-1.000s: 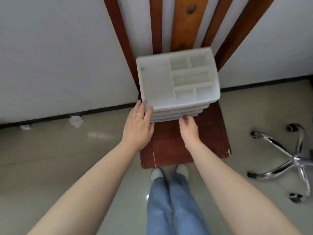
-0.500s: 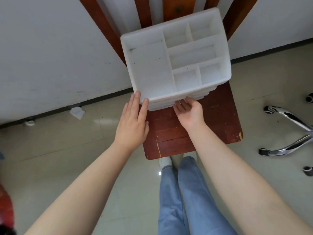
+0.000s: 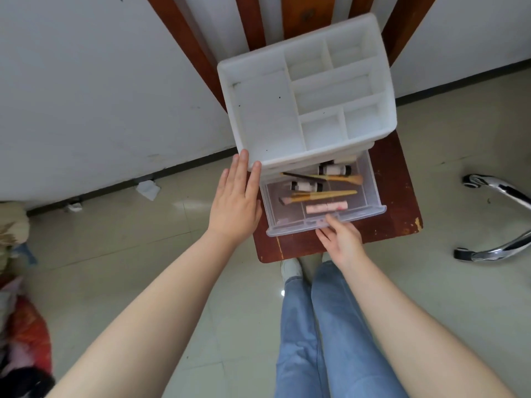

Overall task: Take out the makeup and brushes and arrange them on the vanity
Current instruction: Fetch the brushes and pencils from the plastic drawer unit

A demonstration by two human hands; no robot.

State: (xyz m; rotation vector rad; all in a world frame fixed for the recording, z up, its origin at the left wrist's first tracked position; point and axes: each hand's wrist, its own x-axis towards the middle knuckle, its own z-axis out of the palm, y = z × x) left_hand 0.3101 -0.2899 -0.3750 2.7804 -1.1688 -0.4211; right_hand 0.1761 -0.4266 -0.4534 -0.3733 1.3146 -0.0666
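A white plastic organiser (image 3: 267, 122) with empty top compartments stands on a dark red wooden chair seat (image 3: 399, 214). Its clear drawer (image 3: 370, 193) is pulled out toward me. Inside lie two small white bottles with black caps (image 3: 334, 169) (image 3: 306, 185), two gold-handled brushes (image 3: 330, 177) (image 3: 319, 196) and a pink tube (image 3: 326, 207). My left hand (image 3: 234, 202) lies flat with straight fingers against the organiser's near left corner. My right hand (image 3: 340, 237) pinches the drawer's front lip at its middle.
White wall and dark chair-back slats (image 3: 184, 44) rise behind the organiser. A chrome swivel-chair base (image 3: 500, 222) lies on the tile floor at right. Crumpled paper (image 3: 148, 189) sits by the baseboard. A heap of cloth and bags (image 3: 20, 320) fills the left edge.
The drawer was closed before; my right hand has pulled it out, uncovering the brushes, bottles and tube. My left hand stayed braced on the organiser's corner. The view moved closer.
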